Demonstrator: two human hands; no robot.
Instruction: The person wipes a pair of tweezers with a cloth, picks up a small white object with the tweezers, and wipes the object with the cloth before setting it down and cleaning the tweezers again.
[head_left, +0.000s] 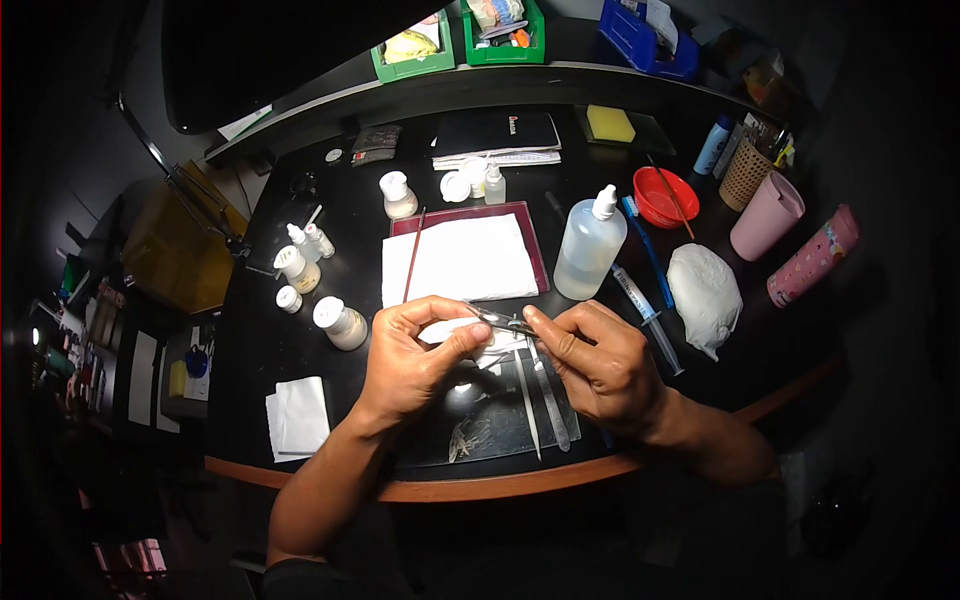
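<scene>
In front of me, my left hand (420, 352) is closed, thumb and fingers pinching a small shiny metal piece (493, 318) together with a crumpled white tissue (447, 330). From the other side, my right hand (600, 358) is closed on the dark end of that metal piece; its exact kind is too small to make out. Below the hands lies a clear glass slab (488, 438). A thin pale stick-like tool (527, 405) and a metal spatula (552, 405) rest across its right part.
A white paper pad (465, 262) with a brush (413, 262) lies beyond my hands. A large dropper bottle (588, 250) stands right of it. Further right are a syringe (650, 318), a red bowl (664, 200) and crumpled white material (705, 295). Small jars (340, 325) stand left.
</scene>
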